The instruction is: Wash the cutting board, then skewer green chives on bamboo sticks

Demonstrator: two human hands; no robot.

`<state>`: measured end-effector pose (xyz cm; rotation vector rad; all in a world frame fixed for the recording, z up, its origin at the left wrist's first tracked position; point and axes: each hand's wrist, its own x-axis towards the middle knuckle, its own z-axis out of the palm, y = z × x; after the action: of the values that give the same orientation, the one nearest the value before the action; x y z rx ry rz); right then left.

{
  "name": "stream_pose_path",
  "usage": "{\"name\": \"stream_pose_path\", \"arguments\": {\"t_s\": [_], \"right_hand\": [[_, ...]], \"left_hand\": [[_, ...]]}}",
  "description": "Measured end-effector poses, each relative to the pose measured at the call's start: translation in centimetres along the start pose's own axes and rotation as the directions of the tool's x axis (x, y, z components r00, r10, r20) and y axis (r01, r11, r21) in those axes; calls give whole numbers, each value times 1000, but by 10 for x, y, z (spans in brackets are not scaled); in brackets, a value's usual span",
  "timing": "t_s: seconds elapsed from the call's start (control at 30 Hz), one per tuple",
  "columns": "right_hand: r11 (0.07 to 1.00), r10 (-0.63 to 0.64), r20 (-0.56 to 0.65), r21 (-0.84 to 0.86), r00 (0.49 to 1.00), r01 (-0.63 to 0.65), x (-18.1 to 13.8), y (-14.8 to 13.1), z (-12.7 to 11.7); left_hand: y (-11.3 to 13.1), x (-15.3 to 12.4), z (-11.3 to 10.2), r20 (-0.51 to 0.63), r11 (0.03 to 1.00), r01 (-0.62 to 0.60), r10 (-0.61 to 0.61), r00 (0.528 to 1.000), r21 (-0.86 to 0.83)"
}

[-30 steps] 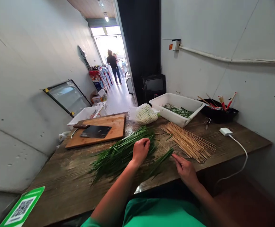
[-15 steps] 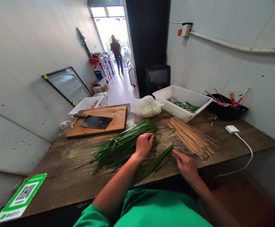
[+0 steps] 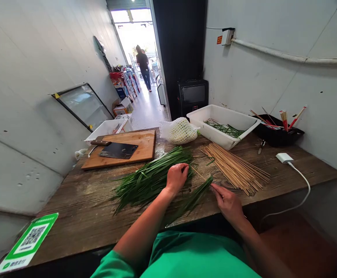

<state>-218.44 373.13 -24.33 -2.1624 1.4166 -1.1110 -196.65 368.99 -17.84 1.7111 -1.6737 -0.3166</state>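
My left hand [image 3: 176, 177] is closed in a pinch on one end of a thin bamboo skewer [image 3: 198, 172]. At the skewer's other end, my right hand [image 3: 228, 200] pinches around the point where it meets a small bunch of Chinese chives [image 3: 194, 199]. The bunch's leaves trail down and left over the table. Whether the right fingertips press on the skewer, the chives or both is hidden. A large pile of chives [image 3: 154, 177] lies behind and left of my left hand. Loose bamboo skewers [image 3: 236, 168] are spread beyond my right hand.
On the wooden table [image 3: 78, 224], a cleaver [image 3: 119, 150] rests on a cutting board [image 3: 147, 144]. Behind are a netted bundle [image 3: 182, 131], a white tub [image 3: 215, 136] with chives and a black container [image 3: 290, 137]. A white charger [image 3: 284, 158] trails a cable. A person [image 3: 143, 65] walks far off.
Both hands, the skewer and the bunch of chives stay almost exactly in place. The person in the doorway has shifted a step, and the camera has moved slightly.
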Motion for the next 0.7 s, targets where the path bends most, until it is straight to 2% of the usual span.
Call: {"name": "stream_pose_path", "arguments": {"t_s": [0.2, 0.4, 0.53, 0.7], "right_hand": [[999, 10, 13, 37, 1000, -10, 3, 1, -2], [992, -62, 64, 113, 996, 54, 31, -8, -13], [983, -148, 108, 121, 983, 135, 60, -18, -10], [973, -209, 169, 132, 963, 188, 85, -22, 7]], "left_hand": [[-2, 0, 3, -30, 998, -49, 50, 998, 30], [-5, 2, -7, -194, 975, -191, 210, 958, 111], [-13, 6, -21, -327, 977, -168, 203, 923, 132], [-26, 10, -30, -409, 976, -148, 201, 890, 159]]}}
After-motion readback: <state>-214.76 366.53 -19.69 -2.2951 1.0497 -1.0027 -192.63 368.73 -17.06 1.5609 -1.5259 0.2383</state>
